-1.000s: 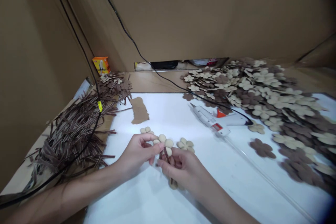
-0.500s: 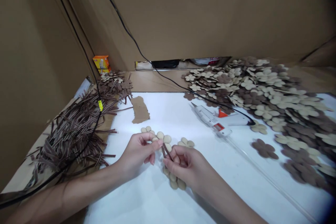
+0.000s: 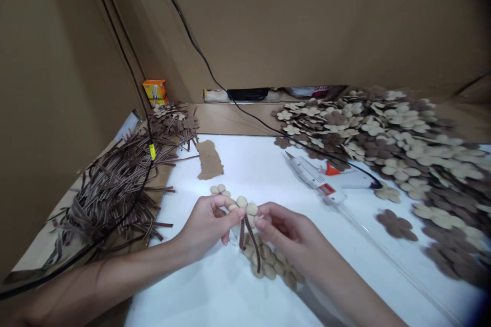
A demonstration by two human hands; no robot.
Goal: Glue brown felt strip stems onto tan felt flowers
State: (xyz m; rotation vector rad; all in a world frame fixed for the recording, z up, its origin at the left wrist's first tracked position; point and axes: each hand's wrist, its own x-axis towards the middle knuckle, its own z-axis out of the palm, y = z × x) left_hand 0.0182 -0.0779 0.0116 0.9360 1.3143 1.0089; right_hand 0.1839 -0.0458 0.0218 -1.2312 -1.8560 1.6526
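Note:
A beige felt flower (image 3: 241,203) is held up between both hands near the middle. My left hand (image 3: 210,222) pinches its left side, thumb over the top end of a brown stitched ribbon (image 3: 252,240) whose two tails hang down. My right hand (image 3: 284,227) grips the flower's right petals between thumb and fingers. Below the hands, several beige flowers (image 3: 270,264) lie overlapping on the white board (image 3: 184,291). Another beige flower (image 3: 219,190) sits just behind my left hand.
A white glue gun (image 3: 318,176) with a clear glue stick lies right of centre. Piled felt flowers (image 3: 399,138) fill the right side, ribbon strips (image 3: 115,184) the left. A torn cardboard piece (image 3: 209,159), an orange box (image 3: 155,91) and a black cable (image 3: 199,51) are farther back.
My right hand has let go of the ribbon tails, moved up and taken the flower's right side. The ribbon tails now hang free. The view has shifted slightly.

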